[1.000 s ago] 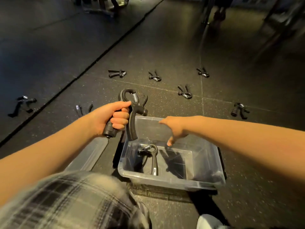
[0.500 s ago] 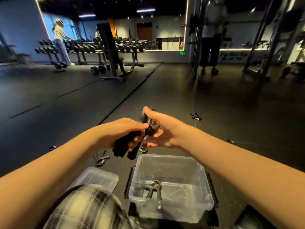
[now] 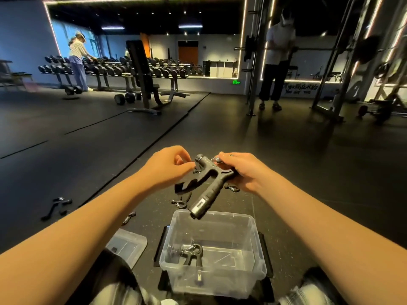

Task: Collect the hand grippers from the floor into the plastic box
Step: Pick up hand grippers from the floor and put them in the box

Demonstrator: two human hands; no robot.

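Observation:
A black hand gripper point(image 3: 207, 186) hangs in the air just beyond the far rim of the clear plastic box point(image 3: 253, 256). My left hand point(image 3: 167, 167) pinches its left handle and my right hand point(image 3: 244, 170) grips its spring end. One handle points down toward the box. Another hand gripper point(image 3: 191, 254) lies inside the box. More hand grippers rest on the black floor: one at the left point(image 3: 56, 205), one near my left forearm point(image 3: 128, 217), one under the held gripper point(image 3: 180, 202), one by my right hand point(image 3: 231, 187).
The box's clear lid point(image 3: 127, 247) lies on the floor left of the box. Farther back stand a weight bench point(image 3: 145, 84), a dumbbell rack point(image 3: 114, 69) with a person beside it, and another person point(image 3: 276, 62) by a metal frame at the right.
The view has tilted up from the floor to the room. My right hand left the box and took hold of the gripper that my left hand held; both hands now hold it above the box's far edge.

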